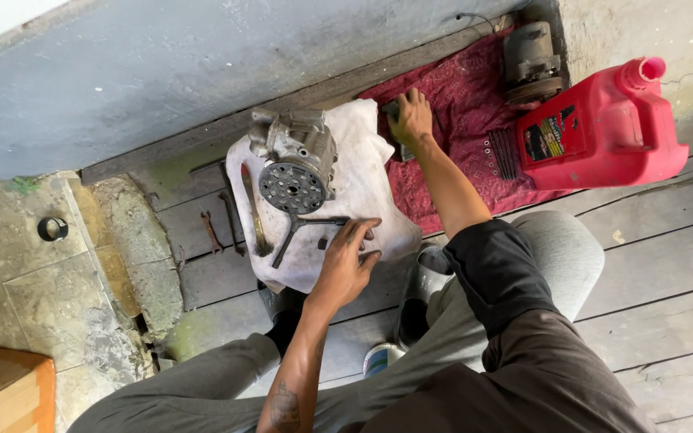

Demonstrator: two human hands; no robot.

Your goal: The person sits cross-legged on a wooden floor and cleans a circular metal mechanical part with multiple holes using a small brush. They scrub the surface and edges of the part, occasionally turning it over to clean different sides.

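A grey metal compressor body (294,160) with a round perforated face lies on a white cloth (362,136) spread over the plank floor. Just below it lies a dark three-armed tool (294,228). My left hand (346,261) pinches the end of the tool's right arm. My right hand (411,116) reaches farther out, to where the white cloth meets a red cloth (459,96). Its fingers are curled over a small dark metal part (401,143), which they mostly hide.
A red plastic jug (603,120) and a second rusty compressor (531,60) sit on the red cloth, beside a row of thin bolts (503,152). Wrenches (210,232) lie left of the white cloth. A black ring (52,228) and a wooden box (2,389) are at left.
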